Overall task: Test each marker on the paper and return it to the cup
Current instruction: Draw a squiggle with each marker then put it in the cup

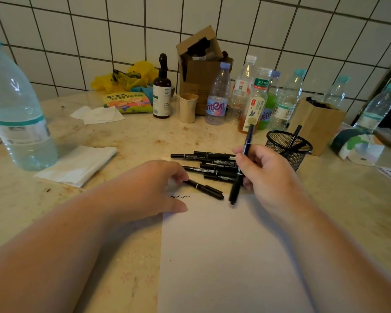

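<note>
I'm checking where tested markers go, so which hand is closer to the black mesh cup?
The right hand. It holds a marker just left of the mesh cup. The left hand rests at the paper's top left corner, farther from the cup.

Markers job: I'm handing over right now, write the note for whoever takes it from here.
Right hand grips one marker, tip down just above the paper.
Left hand rests on the paper's top left corner, fingertips touching a loose marker.
Done: two squiggles on the paper; one marker in the mesh cup.
Left: test the held marker, cup it, then the loose one and the pile behind the paper.
</note>
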### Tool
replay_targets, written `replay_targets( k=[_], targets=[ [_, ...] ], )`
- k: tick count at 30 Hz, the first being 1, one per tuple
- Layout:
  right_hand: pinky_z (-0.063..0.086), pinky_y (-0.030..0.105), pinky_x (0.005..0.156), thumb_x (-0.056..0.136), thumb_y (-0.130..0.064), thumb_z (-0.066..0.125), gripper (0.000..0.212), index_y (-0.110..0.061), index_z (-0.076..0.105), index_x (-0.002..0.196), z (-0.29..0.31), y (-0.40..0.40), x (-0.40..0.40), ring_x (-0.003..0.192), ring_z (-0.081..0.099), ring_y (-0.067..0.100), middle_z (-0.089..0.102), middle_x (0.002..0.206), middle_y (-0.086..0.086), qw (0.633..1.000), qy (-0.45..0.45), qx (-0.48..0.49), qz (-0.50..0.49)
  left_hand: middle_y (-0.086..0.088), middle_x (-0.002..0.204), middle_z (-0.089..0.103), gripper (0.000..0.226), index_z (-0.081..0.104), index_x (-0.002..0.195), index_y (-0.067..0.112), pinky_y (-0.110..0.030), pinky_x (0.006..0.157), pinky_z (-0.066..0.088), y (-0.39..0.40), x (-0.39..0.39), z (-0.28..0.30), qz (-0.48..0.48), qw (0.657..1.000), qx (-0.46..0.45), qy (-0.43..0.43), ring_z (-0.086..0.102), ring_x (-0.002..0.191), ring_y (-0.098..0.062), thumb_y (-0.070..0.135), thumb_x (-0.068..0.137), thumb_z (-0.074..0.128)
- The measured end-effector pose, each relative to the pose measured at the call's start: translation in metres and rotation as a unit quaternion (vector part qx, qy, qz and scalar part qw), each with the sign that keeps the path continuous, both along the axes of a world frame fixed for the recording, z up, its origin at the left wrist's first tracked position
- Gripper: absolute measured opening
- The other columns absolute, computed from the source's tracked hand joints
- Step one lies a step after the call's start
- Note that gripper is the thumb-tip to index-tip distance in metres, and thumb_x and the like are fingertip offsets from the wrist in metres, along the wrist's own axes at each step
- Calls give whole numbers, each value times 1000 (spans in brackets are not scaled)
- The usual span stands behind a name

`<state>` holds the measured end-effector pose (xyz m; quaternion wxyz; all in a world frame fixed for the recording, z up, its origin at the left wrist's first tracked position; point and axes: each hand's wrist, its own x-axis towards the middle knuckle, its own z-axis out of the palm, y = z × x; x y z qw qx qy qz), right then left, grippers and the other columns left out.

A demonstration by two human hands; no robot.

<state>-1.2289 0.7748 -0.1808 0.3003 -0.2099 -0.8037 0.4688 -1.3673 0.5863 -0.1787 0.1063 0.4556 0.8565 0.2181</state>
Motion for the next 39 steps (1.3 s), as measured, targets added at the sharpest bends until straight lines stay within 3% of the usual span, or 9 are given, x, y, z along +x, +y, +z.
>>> replay_targets(
  k=[2,10,15,18,25,31,35,37,39],
  targets=[
    [58,41,75,95,-33,65,13,-23,72,96,-2,-2,-2,65,60,10,62,69,-8,998,8,-65,15,33,91,41,54,53,121,49,-9,62,33,0,1,1,4,1000,-1,3,46,81,10,53,73,78],
    [58,32,60,71,-30,75,26,-13,71,89,-2,-12,-5,61,66,20,66,63,4,964,66,-240,88,32,95,49,42,57,116,45,-7,71,35,1,6,5,-25,1000,19,-4,49,91,10,60,78,68],
    [57,29,57,72,-22,72,15,-11,70,82,0,-20,-4,61,68,24,68,66,11,942,80,-269,182,19,83,66,18,64,105,39,-16,61,39,2,12,10,-29,998,59,-17,57,78,3,49,91,58],
    [51,30,54,75,-26,70,21,-7,63,80,0,-24,-3,55,63,24,67,64,13,939,82,-266,203,26,80,67,8,64,98,40,-17,61,40,0,14,11,-31,995,88,-40,57,75,9,43,91,61],
    [49,29,49,78,-21,68,18,-7,58,72,1,-27,-3,50,59,25,66,61,16,935,72,-268,219,9,77,66,10,67,93,39,-23,64,46,-2,15,13,-38,995,90,-30,58,72,-7,40,94,57],
    [34,23,41,66,-8,70,16,-9,56,58,5,-23,-1,41,48,23,59,51,18,926,103,-265,247,10,59,62,17,80,80,28,-27,62,44,-11,6,20,-127,957,145,-216,52,57,-3,45,76,77],
    [23,26,44,54,-19,74,25,-6,53,59,11,-4,6,36,47,17,52,47,13,918,177,-287,210,3,49,45,17,79,77,14,-25,49,30,-21,-10,21,-106,910,208,-342,34,49,-12,30,77,75],
    [31,24,41,71,-15,66,10,-8,63,63,7,-2,5,40,49,18,54,50,12,923,145,-308,182,5,47,48,20,77,77,18,-28,51,31,-16,-13,19,-2,930,227,-288,38,46,-10,33,85,67],
    [42,26,43,91,-14,52,26,-10,71,73,1,-9,2,47,55,23,60,57,14,933,68,-309,173,6,53,60,27,74,80,24,-31,54,42,-6,-10,15,71,970,172,-159,50,51,-10,41,93,57]
  ],
)
